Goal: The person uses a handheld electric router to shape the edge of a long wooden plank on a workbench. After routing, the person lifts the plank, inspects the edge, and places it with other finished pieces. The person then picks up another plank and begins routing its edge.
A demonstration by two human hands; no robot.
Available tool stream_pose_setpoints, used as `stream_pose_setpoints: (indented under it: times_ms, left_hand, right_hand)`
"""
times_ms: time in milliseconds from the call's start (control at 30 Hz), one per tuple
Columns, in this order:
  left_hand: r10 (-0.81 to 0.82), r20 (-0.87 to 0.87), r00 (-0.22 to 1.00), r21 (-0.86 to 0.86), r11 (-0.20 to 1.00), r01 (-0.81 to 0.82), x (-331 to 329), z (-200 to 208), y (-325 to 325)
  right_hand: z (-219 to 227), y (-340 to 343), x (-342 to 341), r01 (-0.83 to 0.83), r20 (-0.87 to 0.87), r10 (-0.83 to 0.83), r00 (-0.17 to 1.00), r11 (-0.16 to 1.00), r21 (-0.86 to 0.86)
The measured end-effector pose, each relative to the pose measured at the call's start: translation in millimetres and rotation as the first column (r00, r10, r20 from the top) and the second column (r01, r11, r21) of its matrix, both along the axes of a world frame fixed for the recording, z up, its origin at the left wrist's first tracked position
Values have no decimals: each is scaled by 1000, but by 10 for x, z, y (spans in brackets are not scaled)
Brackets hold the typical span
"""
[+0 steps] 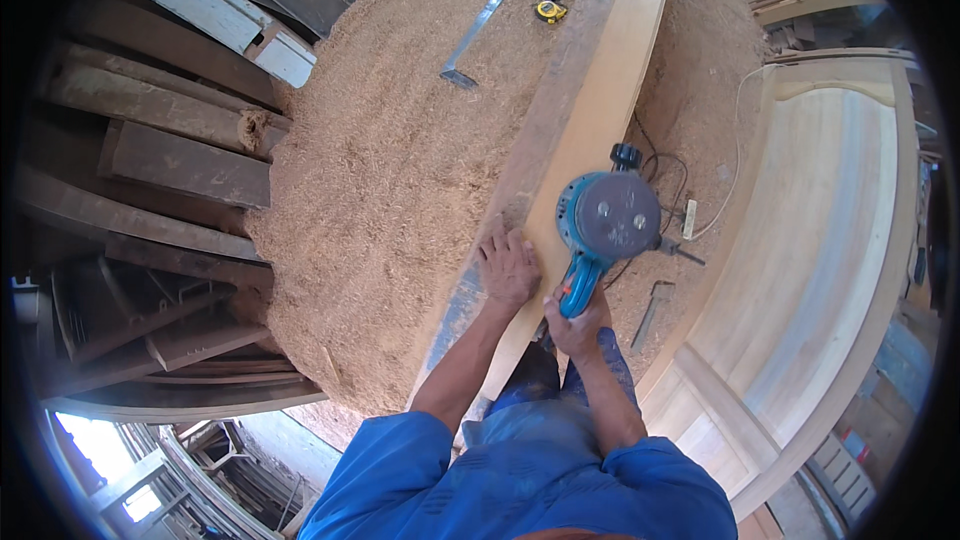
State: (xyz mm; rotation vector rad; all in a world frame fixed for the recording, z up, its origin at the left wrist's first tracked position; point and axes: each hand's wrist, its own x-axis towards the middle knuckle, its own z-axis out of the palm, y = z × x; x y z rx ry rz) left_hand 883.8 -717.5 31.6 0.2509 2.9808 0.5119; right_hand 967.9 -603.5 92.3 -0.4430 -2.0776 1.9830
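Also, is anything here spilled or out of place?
Yes. Loose wood shavings blanket the area left of the board, and a yellow tape measure and metal square lie on them. What seems a white socket block lies right of the blue power tool, an odd spot for electrics.

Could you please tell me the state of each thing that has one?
Blue power tool: gripped; on or off unclear.
Right hand: closed around its handle.
Left hand: open, over weathered plank.
Metal square: lying in shavings.
Tape measure: apparently retracted.
Dark cord: loosely looped.
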Motion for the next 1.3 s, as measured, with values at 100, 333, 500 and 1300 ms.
stream_pose_setpoints:
  times_ms: [100,333,500,1300]
  left_hand:
    - [-1,37,999,-10,1000,1,16,5,2]
    - [-9,75,997,-7,1000,9,41,-33,-26]
    - [-14,5,1000,-6,1000,14,19,14,-11]
    - [-19,-3,1000,-22,1000,19,7,15,34]
  right_hand:
    - [81,-148,34,0,55,0,998,1000,-3]
    - [-153,-95,-240,58,-2,-58,998,997,59]
    - [-148,101,-478,52,28,-54,998,997,52]
    - [-323,1506,-2473,199,7,-199,980,979,34]
